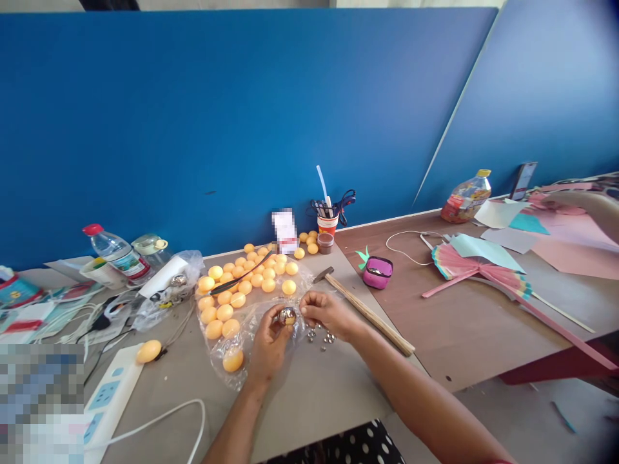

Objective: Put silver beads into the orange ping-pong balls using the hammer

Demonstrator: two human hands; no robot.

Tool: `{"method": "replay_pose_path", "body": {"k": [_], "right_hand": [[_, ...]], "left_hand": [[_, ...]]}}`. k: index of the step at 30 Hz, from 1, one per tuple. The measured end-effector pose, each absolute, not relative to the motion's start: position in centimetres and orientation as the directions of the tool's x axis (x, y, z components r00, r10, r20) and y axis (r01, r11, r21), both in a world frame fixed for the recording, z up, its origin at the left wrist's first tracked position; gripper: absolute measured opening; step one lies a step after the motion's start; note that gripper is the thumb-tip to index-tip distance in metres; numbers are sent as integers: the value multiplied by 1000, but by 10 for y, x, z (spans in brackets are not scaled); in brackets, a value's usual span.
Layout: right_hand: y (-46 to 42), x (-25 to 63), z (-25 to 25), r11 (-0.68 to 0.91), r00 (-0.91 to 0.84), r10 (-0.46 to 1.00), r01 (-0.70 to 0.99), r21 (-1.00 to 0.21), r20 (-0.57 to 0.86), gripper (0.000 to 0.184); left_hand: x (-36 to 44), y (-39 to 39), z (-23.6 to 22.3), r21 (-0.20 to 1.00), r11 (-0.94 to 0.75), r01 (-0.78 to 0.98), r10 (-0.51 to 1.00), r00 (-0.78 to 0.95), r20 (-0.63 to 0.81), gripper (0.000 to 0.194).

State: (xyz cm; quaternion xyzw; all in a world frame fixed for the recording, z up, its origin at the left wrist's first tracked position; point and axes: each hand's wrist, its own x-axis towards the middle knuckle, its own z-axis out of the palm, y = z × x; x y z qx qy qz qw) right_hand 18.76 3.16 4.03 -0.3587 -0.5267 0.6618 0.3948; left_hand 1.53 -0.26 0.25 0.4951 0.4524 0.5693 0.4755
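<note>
My left hand [269, 348] grips a shiny, round silver-coloured metal piece [287, 316] between thumb and fingers; it looks like a bell, though its exact kind is unclear. Close to its right side, my right hand [325, 312] has thumb and fingertips pinched together, and anything between them is too small to make out. Several small shiny metal balls [323, 336] lie on the table below my right hand. Beside that hand rests a hammer [370, 312] with a wooden handle. Clear plastic film [251, 322] spreads to the left, with several orange balls [225, 312] on it.
A power strip [113, 390], cables and a red-capped bottle [118, 254] stand left. A cup of tools [327, 222] is by the blue partition [232, 116]. Rightward are a purple pouch [378, 272], a pink paper fan [476, 267] and another person's arm [592, 209].
</note>
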Motion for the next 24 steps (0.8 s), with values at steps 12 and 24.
{"method": "replay_pose_path", "body": {"k": [12, 24], "right_hand": [[38, 223, 56, 199, -364, 901, 828, -524, -234, 21], [37, 214, 48, 331, -410, 910, 818, -471, -71, 13]], "left_hand": [[10, 0, 12, 925, -22, -380, 999, -38, 9, 40], [10, 1, 17, 825, 21, -564, 997, -47, -57, 27]]}}
